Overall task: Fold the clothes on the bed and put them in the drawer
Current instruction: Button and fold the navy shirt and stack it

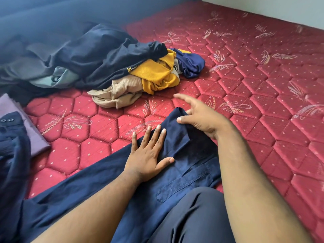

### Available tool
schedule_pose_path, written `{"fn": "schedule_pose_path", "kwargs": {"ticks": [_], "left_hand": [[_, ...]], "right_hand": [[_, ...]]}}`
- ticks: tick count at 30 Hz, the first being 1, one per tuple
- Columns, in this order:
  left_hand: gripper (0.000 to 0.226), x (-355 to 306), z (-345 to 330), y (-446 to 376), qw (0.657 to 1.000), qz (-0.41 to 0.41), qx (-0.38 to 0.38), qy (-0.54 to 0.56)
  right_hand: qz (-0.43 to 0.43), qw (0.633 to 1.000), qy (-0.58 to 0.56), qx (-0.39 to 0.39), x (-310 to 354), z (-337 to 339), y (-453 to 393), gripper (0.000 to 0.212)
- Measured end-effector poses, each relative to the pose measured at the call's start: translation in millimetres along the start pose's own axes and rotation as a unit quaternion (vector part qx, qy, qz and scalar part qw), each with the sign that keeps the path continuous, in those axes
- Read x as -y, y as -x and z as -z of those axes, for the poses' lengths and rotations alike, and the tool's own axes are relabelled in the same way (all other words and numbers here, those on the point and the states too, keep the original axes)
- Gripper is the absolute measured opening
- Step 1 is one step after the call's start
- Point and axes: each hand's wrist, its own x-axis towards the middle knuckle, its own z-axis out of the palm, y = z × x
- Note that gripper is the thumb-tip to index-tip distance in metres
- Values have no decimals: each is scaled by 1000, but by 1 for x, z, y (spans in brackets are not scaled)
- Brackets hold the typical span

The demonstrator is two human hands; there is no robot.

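A navy blue shirt [105, 183] lies spread across the red quilted mattress [245, 76] in front of me. My left hand [149, 155] presses flat on it with straight, spread fingers. My right hand [199, 116] pinches the shirt's folded sleeve end between thumb and fingers, its index finger stretched out over the mattress. Further back sits a heap of unfolded clothes [122, 67]: dark navy, yellow, beige and blue pieces.
A folded purple garment [22, 123] with a navy buttoned piece [10, 123] on it lies at the left edge. Dark bedding [43, 55] is bunched at the back left. My knee in dark trousers [192, 216] is at the bottom. A white wall borders the far right.
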Motion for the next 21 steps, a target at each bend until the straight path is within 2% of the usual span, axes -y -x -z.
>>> {"fn": "schedule_pose_path", "kwargs": {"ticks": [3,4,5,6,7,8,9,10,11,13,15,18,19,21], "left_hand": [[97,-1,0,-1,1000,-10,6,-14],[96,-1,1,-1,1000,-15,8,-13],[95,-2,2,-1,1000,-17,9,-11],[96,-2,2,-1,1000,-15,11,-13],[97,-3,2,-2,1000,-11,12,-18],[98,-3,2,-1,1000,-6,12,-24],[97,-3,-1,-1,1000,-3,12,-22],[96,-3,-2,-1,1000,-2,7,-14],[95,-3,-3,-1,1000,-3,3,-8],[94,-2,-2,-2,1000,-1,3,-10],[96,-3,0,-3,1000,3,17,-24],[98,-8,4,-2,1000,9,-4,-27],[96,-10,5,-2,999,10,-28,-27],[88,-17,4,0,997,-1,-75,-20]], "right_hand": [[-43,987,35,151,12,-15,9,65],[-56,982,25,180,14,-17,10,62],[-65,984,9,168,14,-17,10,60],[-72,991,0,116,12,-12,9,58],[-72,996,25,43,5,-5,5,55],[-60,993,102,-16,-2,1,2,48],[-57,978,201,-29,-9,3,1,38],[-66,964,258,-10,-18,4,0,27],[-84,960,267,21,-25,3,2,20],[-113,976,176,57,-27,-2,9,14],[-154,980,113,59,-20,-3,10,33],[-187,969,162,21,-18,3,7,67],[-184,970,155,20,-19,5,6,71],[-171,982,83,20,-21,5,7,66]]}}
